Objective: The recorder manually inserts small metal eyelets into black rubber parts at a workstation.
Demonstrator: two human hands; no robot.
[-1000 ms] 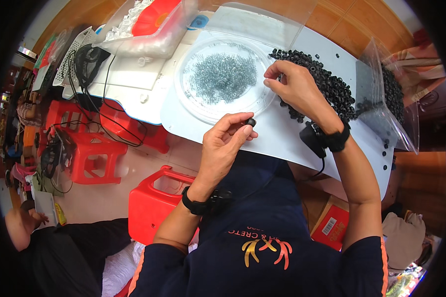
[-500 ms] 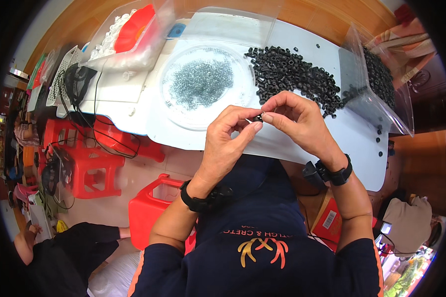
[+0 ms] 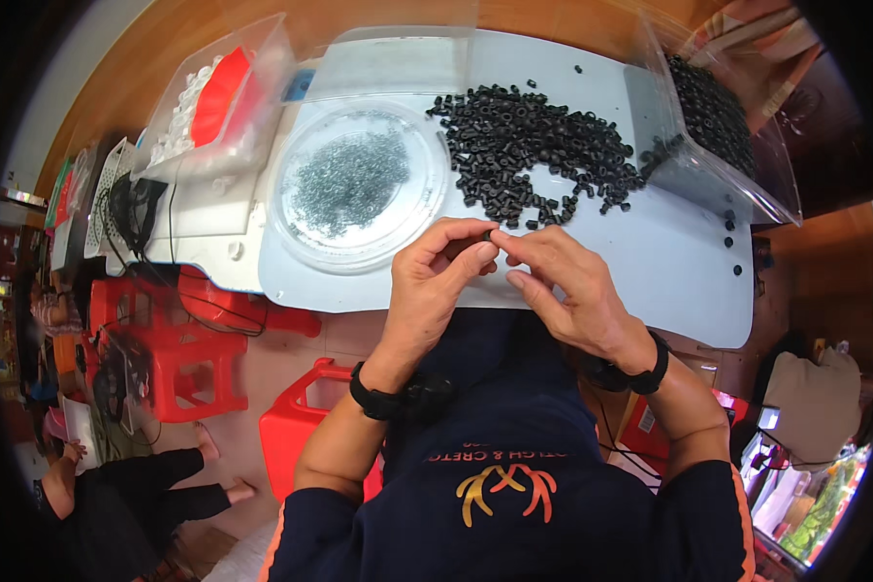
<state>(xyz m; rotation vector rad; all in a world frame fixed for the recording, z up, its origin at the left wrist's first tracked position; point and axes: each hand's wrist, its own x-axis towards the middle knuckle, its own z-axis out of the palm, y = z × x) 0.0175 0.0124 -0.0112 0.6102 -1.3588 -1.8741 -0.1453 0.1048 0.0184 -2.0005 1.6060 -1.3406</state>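
Observation:
My left hand (image 3: 429, 281) pinches a small black ring-shaped piece (image 3: 490, 236) between thumb and fingertips, just over the table's near edge. Against that piece rests the index fingertip of my right hand (image 3: 574, 291); its thumb stands apart below, so this hand is open. Beyond my hands spreads a loose heap of black ring-shaped pieces (image 3: 524, 145) on the white tabletop (image 3: 640, 262). To its left sits a round clear tray (image 3: 274, 199) with many tiny shiny metal-looking parts (image 3: 349, 179). Fingers partly hide the held piece.
At the right, a tilted clear bin (image 3: 737, 184) contains more black pieces. A clear box (image 3: 189, 160) with white parts and a red dish (image 3: 221, 95) stands far left. Red stools (image 3: 189, 378) are on the floor, and another person (image 3: 116, 504) is at lower left.
My right thumb has come away from the black piece, and the right hand has opened. The view has shifted, so the table's things appear farther left.

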